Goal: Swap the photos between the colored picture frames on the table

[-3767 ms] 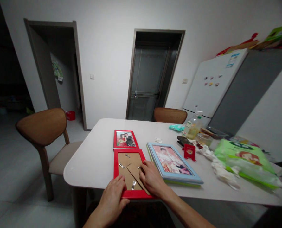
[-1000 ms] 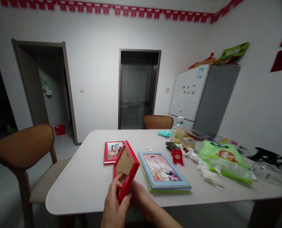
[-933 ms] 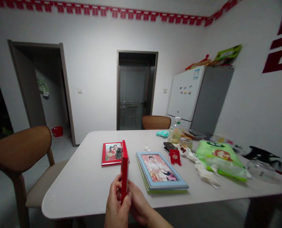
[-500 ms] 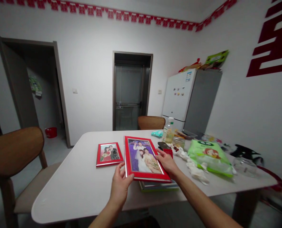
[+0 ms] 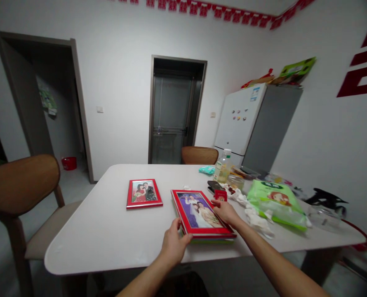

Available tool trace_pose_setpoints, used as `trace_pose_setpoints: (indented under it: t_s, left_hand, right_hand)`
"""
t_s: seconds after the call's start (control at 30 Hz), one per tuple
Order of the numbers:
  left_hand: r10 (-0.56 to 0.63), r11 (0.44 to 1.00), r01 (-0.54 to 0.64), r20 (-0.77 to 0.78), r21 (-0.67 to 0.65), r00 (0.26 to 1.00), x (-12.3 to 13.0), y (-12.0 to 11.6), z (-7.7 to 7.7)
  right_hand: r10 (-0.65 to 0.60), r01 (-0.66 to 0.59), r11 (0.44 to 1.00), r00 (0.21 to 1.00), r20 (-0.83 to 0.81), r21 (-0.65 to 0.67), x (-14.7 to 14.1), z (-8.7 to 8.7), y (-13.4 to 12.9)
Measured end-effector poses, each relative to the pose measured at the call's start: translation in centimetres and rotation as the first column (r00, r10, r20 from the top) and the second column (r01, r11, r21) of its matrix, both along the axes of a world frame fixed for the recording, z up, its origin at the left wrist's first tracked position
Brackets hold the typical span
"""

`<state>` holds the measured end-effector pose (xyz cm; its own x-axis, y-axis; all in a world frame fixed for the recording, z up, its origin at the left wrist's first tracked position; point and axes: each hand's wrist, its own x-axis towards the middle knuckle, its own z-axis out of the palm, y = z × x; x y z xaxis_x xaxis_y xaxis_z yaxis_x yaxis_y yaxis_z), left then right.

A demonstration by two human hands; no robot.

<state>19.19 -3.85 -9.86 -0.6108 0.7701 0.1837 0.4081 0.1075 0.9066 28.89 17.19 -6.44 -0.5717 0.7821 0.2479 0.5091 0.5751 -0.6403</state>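
Note:
A large red picture frame (image 5: pixel 198 212) with a wedding photo lies flat on top of a green-edged item, near the front edge of the white table (image 5: pixel 118 243). My left hand (image 5: pixel 175 243) grips its lower left corner, thumb on the front border. On the frame's right side rests my right hand (image 5: pixel 225 212), its fingers curled at the border. Left of it, a smaller red picture frame (image 5: pixel 144 193) lies flat on the table. A small red box (image 5: pixel 220 195) and a dark phone-like item (image 5: pixel 214 186) are just beyond my right hand.
To the right are a green package (image 5: pixel 278 202), crumpled white tissues (image 5: pixel 257 220), a clear bottle (image 5: pixel 222 167) and a clear container (image 5: pixel 324 218). Wooden chairs stand at the left (image 5: pixel 22 185) and far side (image 5: pixel 199 155). A fridge (image 5: pixel 241 119) is behind.
The large frame, tilted up in both hands before, has come down onto the green-edged item. Both hands moved down with it, and the view has shifted slightly.

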Motion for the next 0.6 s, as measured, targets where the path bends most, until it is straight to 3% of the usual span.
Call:
trace_pose_setpoints:
  t_s: [0.17, 0.27, 0.37, 0.47, 0.6]
  left_hand:
    - [0.083, 0.979, -0.123, -0.236, -0.163, 0.968, -5.6, -0.8, -0.1]
    - [0.108, 0.939, -0.222, -0.385, -0.264, 0.916, -9.9, -1.2, -0.1]
    - [0.061, 0.898, -0.263, -0.491, -0.354, 0.869, -12.9, -1.6, 0.1]
    - [0.005, 0.879, -0.274, -0.566, -0.390, 0.824, -13.6, -2.6, 0.6]
    - [-0.054, 0.884, -0.259, -0.635, -0.390, 0.771, -10.9, -6.0, 1.4]
  right_hand:
    - [0.076, -0.077, 0.986, 0.997, 0.014, 0.148, -1.8, 0.6, -2.7]
    - [0.249, -0.244, 0.942, 0.968, 0.008, 0.232, -4.3, 0.2, -7.0]
    - [0.475, -0.460, 0.842, 0.880, 0.015, 0.282, -6.8, -0.7, -11.8]
    - [0.512, -0.496, 0.827, 0.859, 0.007, 0.264, -8.6, -1.8, -14.9]
    - [0.437, -0.422, 0.873, 0.900, -0.006, 0.242, -9.5, -3.1, -16.1]
